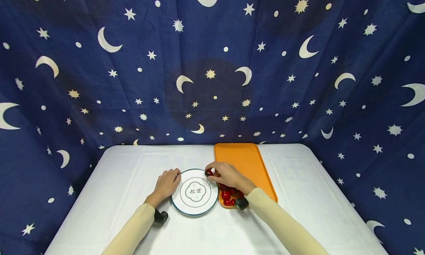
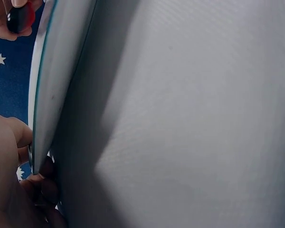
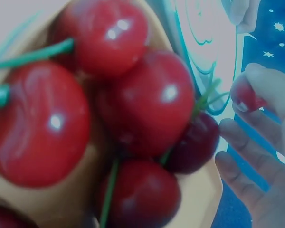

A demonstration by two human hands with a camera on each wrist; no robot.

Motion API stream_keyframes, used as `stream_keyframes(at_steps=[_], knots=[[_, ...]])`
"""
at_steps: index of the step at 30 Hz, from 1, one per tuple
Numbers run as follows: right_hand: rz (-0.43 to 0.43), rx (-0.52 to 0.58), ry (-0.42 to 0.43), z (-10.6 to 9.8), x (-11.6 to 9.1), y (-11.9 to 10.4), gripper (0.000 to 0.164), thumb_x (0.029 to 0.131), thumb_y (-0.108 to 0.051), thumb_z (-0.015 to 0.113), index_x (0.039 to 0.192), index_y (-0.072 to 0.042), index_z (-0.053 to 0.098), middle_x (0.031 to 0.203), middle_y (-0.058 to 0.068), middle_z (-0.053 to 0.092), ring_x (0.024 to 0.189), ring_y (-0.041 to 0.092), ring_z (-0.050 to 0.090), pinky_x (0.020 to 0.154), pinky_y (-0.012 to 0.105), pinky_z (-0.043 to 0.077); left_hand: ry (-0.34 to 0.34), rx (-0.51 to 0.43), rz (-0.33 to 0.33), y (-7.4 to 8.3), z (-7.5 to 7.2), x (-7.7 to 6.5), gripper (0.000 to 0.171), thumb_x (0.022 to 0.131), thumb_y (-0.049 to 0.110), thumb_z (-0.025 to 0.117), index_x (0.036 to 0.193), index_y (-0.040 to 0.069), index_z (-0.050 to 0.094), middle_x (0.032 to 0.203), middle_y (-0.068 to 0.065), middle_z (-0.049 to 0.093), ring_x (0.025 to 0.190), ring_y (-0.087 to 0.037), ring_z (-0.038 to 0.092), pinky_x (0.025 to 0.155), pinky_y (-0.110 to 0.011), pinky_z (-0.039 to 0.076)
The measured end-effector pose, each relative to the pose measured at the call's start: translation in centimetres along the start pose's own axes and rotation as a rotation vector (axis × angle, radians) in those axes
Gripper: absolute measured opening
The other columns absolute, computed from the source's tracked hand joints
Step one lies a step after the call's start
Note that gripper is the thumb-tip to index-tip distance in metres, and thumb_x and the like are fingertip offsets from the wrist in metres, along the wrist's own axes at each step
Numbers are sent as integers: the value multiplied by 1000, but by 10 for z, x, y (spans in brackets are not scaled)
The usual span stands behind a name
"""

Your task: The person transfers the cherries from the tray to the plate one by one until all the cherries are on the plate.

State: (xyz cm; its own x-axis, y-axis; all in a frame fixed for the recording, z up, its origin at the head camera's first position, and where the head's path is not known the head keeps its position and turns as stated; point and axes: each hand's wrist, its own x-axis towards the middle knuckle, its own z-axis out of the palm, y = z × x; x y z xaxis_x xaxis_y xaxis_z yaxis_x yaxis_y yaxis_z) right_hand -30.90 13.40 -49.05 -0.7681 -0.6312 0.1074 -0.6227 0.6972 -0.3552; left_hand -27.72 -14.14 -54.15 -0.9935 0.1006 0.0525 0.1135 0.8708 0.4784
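My left hand point(image 1: 167, 182) grips the left rim of a round white plate point(image 1: 196, 209) with a teal edge and printed characters. In the left wrist view, the thumb lies on one side of that rim and curled fingers on the other. Over the plate's upper right edge, my right hand point(image 1: 230, 175) pinches a dark red cherry point(image 3: 244, 93) between thumb and fingertip, the other fingers spread apart. Several red cherries point(image 1: 225, 194) with green stems lie below this hand, at the near end of an orange tray point(image 1: 237, 155); the right wrist and sleeve partly cover them.
The tray stands close against the plate's right side, on a white-covered table point(image 1: 126, 177). A dark blue curtain point(image 1: 212, 37) with moons and stars surrounds the table at the back and sides. Black wrist cameras sit under both forearms.
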Motion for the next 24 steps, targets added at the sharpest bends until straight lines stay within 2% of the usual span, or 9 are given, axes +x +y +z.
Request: stream_keyframes(at_steps=[10, 18, 24], knots=[[-4, -43, -50, 9, 6, -9, 34, 95, -35, 74, 126, -24, 68, 104, -7, 69, 83, 9, 56, 75, 23, 47, 10, -15, 8, -2, 3, -1, 30, 106, 27, 44, 120, 11, 64, 110, -10, 68, 96, -26, 54, 84, -45, 40], [0, -78, -53, 12, 6, -11, 35, 94, -37, 74, 127, -24, 69, 122, -4, 72, 104, 13, 63, 97, 37, 56, 1, -3, 2, 1, 1, -2, 27, 107, 26, 45, 120, 13, 65, 107, -8, 67, 96, -25, 54, 84, -44, 41], [-23, -99, -43, 15, 5, -10, 33, 94, -37, 75, 124, -24, 70, 123, -5, 71, 106, 14, 62, 96, 38, 56, -4, 2, -2, 1, 2, -2, 28, 107, 27, 45, 121, 13, 64, 109, -8, 67, 97, -24, 54, 84, -44, 41]])
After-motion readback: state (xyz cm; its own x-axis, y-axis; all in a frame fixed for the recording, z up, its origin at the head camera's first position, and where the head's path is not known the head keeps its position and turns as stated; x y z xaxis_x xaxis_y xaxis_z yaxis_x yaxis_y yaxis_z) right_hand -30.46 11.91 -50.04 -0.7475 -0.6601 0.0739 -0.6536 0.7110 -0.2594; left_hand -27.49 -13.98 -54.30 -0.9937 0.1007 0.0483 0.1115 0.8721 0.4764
